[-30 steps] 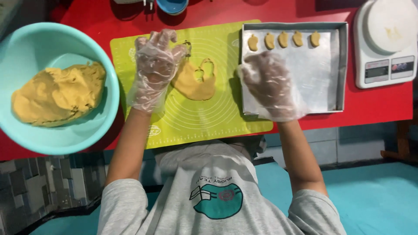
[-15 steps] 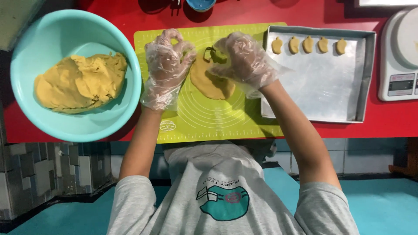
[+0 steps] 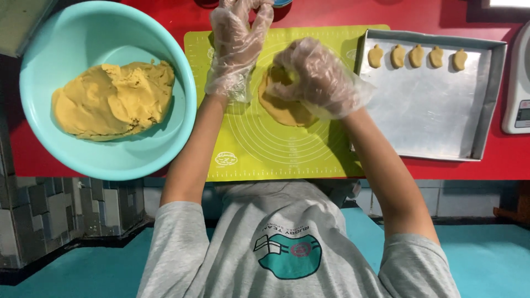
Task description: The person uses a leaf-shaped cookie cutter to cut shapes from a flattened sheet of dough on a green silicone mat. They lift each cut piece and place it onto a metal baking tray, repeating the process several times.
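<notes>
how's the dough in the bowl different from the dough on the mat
The dough in the bowl is a big, thick, rough lump; the dough on the mat is a smaller, flat sheet. The bowl dough lies untouched, while the right hand covers part of the mat dough. Both are the same yellow-tan colour.

Scene evenly and brightly lit from above; colours saturated. Soft, short shadows are cast beside the forearms onto the green mat [image 3: 287, 149]. Dull glare is seen on the metal tray [image 3: 430, 110], and small highlights on the clear plastic gloves of the left hand [image 3: 237, 47] and right hand [image 3: 317, 77]. Slight motion blur is noted on the right hand. The floor below is dimmer. Mild curving is noted at the frame edges.
</notes>
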